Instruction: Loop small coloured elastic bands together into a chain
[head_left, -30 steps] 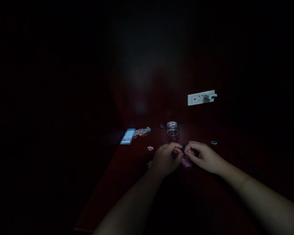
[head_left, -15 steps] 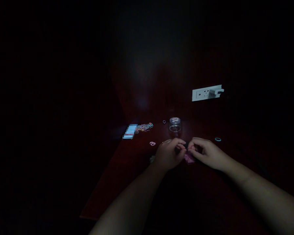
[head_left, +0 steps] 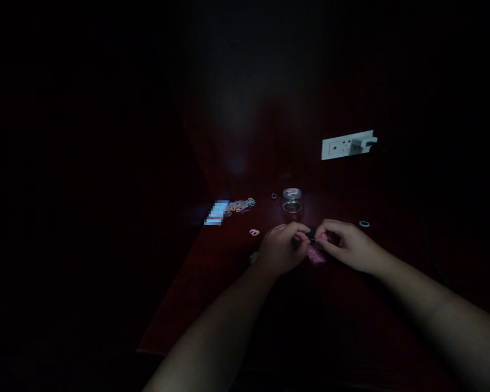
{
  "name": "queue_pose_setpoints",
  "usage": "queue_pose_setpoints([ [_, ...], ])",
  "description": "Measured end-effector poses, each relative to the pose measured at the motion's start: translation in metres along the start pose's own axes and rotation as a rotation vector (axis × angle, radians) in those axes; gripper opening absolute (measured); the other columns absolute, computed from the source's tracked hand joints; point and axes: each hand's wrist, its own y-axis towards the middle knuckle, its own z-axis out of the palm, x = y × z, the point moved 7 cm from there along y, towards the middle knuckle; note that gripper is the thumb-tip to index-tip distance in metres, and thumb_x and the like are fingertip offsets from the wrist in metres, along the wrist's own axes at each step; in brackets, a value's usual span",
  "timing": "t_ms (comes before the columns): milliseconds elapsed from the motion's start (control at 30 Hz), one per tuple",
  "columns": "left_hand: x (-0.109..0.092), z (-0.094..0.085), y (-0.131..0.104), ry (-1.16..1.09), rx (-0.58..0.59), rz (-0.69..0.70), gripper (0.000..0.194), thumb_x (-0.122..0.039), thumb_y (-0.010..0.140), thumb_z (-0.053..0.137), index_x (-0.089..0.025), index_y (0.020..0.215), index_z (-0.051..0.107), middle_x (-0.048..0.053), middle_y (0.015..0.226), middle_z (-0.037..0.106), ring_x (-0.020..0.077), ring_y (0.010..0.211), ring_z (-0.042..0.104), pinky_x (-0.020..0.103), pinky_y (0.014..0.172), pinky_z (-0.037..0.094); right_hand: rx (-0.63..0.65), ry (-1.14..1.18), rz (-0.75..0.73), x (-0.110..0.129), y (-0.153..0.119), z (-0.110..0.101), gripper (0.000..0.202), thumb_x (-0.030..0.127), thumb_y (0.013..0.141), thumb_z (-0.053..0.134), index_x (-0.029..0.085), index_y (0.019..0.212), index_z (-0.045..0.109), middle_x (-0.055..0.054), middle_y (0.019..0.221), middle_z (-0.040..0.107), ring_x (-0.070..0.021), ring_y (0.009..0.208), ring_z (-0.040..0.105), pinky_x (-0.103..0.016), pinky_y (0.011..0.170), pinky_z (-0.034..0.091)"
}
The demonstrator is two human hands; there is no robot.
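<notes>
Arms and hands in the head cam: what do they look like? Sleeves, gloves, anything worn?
Left hand and right hand are ungloved. The left forearm and right forearm are bare, no sleeves in frame. No watch, cable or marking discernible; too dim to rule out a ring.

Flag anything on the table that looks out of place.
Mildly odd: a blue band lies alone beyond the right hand, well apart from the heap of mixed bands left of the jar. No damage shows in this dim light.
</notes>
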Motion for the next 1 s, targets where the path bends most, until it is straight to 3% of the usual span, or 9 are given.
queue_pose_setpoints([
  [533,0.006,0.001,-0.001,0.029,0.012,0.018,0.019,-0.018,0.083,0.06,-0.023,0.101,0.061,-0.001,0.084,0.071,0.0154,0.083,0.065,0.031,0.079,0.053,-0.016,0.024,0.047,-0.016,-0.002,-0.001,0.009,0.024,0.083,0.058,0.019,0.076,0.061,-0.002,0.071,0.06,-0.016,0.063,0.055,-0.028,0.059,0.041],
  [733,0.01,0.004,-0.002,0.009,0.045,0.002,0.024,-0.021,0.08,0.066,-0.022,0.103,0.062,0.002,0.093,0.069,0.0153,0.084,0.064,0.031,0.081,0.053,-0.011,0.013,0.047,-0.016,-0.001,0.001,0.008,0.022,0.082,0.058,0.019,0.075,0.061,-0.002,0.071,0.059,-0.0156,0.064,0.055,-0.028,0.06,0.042],
  [1000,0.007,0.005,-0.001,0.052,0.092,0.018,0.007,-0.024,0.086,0.061,-0.021,0.089,0.066,0.001,0.083,0.068,0.0144,0.079,0.062,0.028,0.074,0.05,0.006,0.016,0.032,-0.008,0.0,0.003,0.01,0.022,0.082,0.059,0.019,0.074,0.062,-0.001,0.07,0.059,-0.0151,0.064,0.054,-0.027,0.06,0.041],
])
